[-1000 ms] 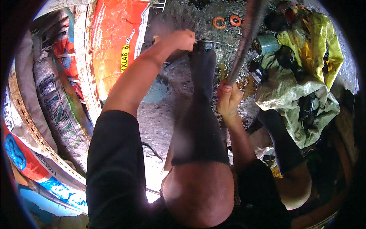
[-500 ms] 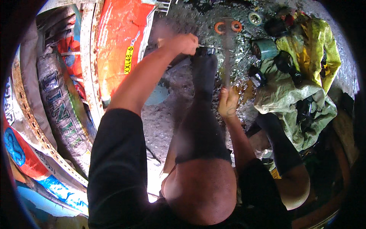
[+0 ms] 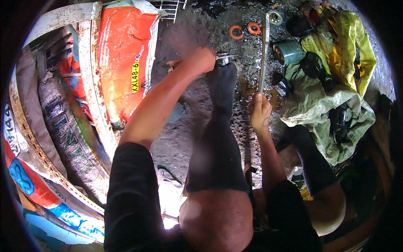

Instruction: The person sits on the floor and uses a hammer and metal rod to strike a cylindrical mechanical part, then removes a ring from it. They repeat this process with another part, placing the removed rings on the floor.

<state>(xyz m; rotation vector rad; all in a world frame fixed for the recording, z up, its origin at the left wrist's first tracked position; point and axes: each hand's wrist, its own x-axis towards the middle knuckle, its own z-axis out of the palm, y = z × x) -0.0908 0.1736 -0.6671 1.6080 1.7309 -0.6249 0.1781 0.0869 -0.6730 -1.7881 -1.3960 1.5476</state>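
My left hand (image 3: 199,60) is closed in a fist around a thin metal tool (image 3: 231,56). The tool's slim end sticks out to the right; a brownish piece shows on the fist's other side. Just under that slim end sits a small shiny metal part (image 3: 224,61), close to the foot of my dark-socked leg (image 3: 222,88). My right hand (image 3: 260,110) grips the lower end of a long metal bar (image 3: 264,50). The bar points away from me, tilted slightly right, apart from the metal part.
Two orange-rimmed rings (image 3: 253,28) and a pale ring (image 3: 275,17) lie on the gritty floor (image 3: 168,143). A teal cylinder (image 3: 287,52) and yellow and pale sacks (image 3: 327,109) with dark parts are at right. A rusty metal frame (image 3: 94,80) and an orange sack (image 3: 126,54) stand left.
The bar in my right hand has swung right, from above the metal tool's end to clear of it, and is no longer blurred. My left hand keeps its hold. The view has shifted slightly.
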